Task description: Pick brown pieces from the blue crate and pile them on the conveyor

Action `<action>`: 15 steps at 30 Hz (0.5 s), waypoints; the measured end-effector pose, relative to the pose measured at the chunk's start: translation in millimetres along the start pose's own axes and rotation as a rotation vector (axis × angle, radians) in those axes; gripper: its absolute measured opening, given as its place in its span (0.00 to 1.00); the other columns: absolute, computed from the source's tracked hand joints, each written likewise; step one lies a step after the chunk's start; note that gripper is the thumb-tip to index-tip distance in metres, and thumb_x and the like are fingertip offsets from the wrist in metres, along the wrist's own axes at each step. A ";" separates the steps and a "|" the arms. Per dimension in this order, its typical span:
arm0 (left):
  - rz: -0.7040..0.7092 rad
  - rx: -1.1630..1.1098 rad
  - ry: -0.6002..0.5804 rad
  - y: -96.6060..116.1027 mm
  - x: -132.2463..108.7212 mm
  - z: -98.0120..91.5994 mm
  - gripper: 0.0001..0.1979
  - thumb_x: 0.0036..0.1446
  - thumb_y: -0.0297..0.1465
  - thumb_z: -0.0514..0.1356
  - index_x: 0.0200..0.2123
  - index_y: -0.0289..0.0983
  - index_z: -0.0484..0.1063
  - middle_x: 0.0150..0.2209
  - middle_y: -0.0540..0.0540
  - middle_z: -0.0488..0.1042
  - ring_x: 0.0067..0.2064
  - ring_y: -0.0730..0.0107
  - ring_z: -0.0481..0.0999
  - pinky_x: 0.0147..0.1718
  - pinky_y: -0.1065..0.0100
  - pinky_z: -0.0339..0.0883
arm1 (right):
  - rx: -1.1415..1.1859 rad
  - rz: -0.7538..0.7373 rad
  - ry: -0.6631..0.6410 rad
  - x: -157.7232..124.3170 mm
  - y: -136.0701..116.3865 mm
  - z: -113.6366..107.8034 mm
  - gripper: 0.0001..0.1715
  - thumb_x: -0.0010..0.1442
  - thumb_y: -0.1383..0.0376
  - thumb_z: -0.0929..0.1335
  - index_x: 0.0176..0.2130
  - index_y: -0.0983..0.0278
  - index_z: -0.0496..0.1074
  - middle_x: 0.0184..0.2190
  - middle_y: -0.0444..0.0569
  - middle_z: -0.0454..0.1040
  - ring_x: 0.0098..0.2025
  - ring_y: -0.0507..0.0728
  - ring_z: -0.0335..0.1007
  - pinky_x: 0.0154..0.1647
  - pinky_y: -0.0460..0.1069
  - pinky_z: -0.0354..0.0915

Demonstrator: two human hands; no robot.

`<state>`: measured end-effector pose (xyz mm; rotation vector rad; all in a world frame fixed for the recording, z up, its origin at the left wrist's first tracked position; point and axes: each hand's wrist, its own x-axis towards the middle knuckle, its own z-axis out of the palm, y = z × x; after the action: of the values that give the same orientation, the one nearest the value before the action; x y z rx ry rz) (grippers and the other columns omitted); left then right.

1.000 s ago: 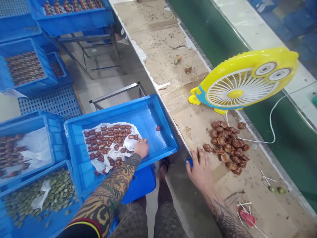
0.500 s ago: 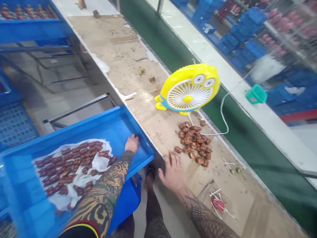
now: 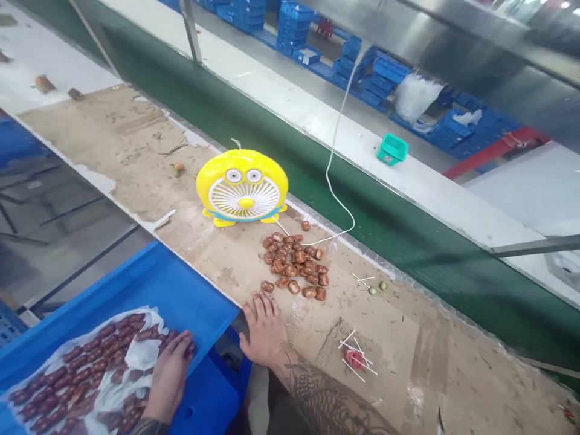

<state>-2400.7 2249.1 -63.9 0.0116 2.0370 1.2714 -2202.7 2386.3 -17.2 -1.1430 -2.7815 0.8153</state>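
My left hand (image 3: 170, 374) is over the blue tray (image 3: 176, 284), at the right end of rows of small reddish-brown pieces (image 3: 58, 377) lying on white paper (image 3: 142, 353). Its fingers are curled together by the end pieces; what is in them, if anything, is hidden. Flat on the cardboard-covered table (image 3: 217, 266), at its near edge, rests my right hand (image 3: 265, 335), open with fingers apart and nothing held. Just beyond its fingertips lies a loose heap of glossy brown pieces (image 3: 296, 260).
A yellow fan (image 3: 244, 187) with cartoon eyes stands behind the heap, its white cord (image 3: 335, 181) crossing the green belt (image 3: 308, 163). White sticks with a red lump (image 3: 356, 359) and green bits (image 3: 374, 290) lie to the right. A teal basket (image 3: 392, 150) sits on the far ledge.
My left hand has moved from the tray's bare far right corner back to the brown pieces. My right hand stays on the table edge. The view has turned rightward.
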 end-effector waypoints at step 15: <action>0.064 -0.564 -0.276 177.3 -187.8 2.9 0.31 0.38 0.39 0.82 0.48 0.41 0.82 0.50 0.41 0.82 0.42 0.63 0.82 0.40 0.68 0.76 | 0.104 0.259 0.220 156.7 137.7 -167.2 0.23 0.68 0.57 0.71 0.59 0.64 0.71 0.64 0.56 0.68 0.64 0.68 0.65 0.66 0.69 0.62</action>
<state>-2322.5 2273.9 181.0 -0.0097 1.4068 1.7390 -2192.0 2648.3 35.0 -1.4932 -2.4201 0.7862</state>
